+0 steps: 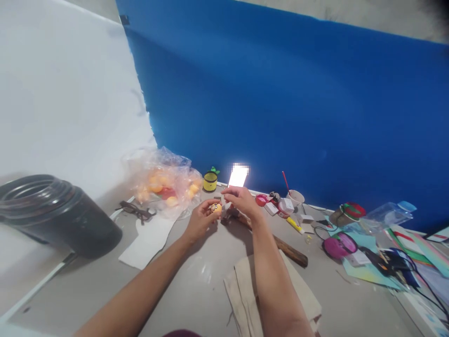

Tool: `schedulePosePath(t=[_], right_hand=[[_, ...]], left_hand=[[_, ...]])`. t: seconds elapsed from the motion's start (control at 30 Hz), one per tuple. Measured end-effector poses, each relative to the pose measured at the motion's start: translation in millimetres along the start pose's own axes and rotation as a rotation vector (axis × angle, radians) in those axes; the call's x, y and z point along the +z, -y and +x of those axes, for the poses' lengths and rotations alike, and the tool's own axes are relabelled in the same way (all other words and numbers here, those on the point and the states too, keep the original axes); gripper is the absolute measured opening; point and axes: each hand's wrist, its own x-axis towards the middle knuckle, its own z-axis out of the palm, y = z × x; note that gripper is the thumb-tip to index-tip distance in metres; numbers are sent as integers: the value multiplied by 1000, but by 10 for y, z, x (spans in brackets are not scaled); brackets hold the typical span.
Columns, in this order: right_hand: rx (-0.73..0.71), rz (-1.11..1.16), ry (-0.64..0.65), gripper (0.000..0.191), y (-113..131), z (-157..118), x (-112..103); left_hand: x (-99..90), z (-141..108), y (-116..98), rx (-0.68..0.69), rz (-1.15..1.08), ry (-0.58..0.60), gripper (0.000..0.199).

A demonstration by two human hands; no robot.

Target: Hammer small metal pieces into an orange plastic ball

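Observation:
My left hand is closed around a small orange-yellow toy with a face drawn on it, pinched between thumb and fingers. Just to its right is my right hand, palm down with its fingers bent together near the toy; whatever may be between those fingertips is too small to make out. Under my right forearm lies a tool with a wooden handle, perhaps a hammer, its far end partly hidden. A bright, glaring screen stands behind my hands.
Left are a large dark jar, glasses, white paper and a plastic bag of orange things. A yellow cup stands by the blue wall. Folded beige cloth lies in front; a purple pouch and bottle are right.

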Motion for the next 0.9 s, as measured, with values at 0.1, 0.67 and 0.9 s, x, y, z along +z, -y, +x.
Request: schedulePosePath(t=[0.1,0.67,0.9], right_hand=[[29,53,51,20,3,-24,23],[112,188,114,18,-66,-42,95],[103,289,114,25,-149,-16,146]], left_hand=[[4,-19,37,7,-62,-43,48],[-12,0,70,110,-63,-141,46],[-15,-6,76,180,-7,-153,43]])
